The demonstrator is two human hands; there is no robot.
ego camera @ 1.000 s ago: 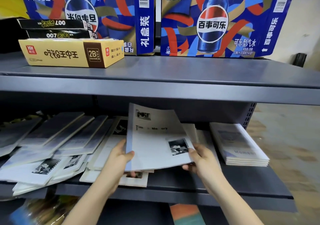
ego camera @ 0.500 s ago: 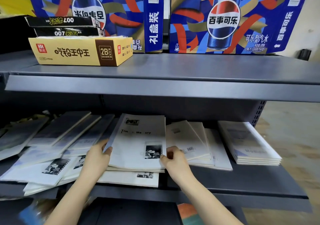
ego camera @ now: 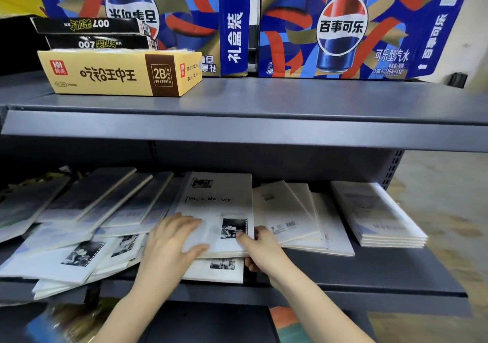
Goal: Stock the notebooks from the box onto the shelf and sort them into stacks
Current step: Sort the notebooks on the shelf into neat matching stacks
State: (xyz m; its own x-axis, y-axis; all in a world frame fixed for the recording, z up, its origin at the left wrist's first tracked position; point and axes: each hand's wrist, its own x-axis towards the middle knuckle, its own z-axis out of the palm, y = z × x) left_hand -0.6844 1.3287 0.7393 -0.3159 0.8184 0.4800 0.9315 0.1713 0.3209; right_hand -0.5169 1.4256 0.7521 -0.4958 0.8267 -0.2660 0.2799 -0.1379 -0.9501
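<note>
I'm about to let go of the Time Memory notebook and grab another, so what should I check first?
1. Time Memory notebook lies flat on its pile: ok.
2. It lines up with the notebook beneath: not ok, that one sticks out toward the front of the shelf.
3. Left hand presses flat on the cover: ok.
4. Right hand free: not ok, it pinches the near right corner.
5. Pile to its right squared: not ok, fanned.
6. Far-right stack neat: ok.
</note>
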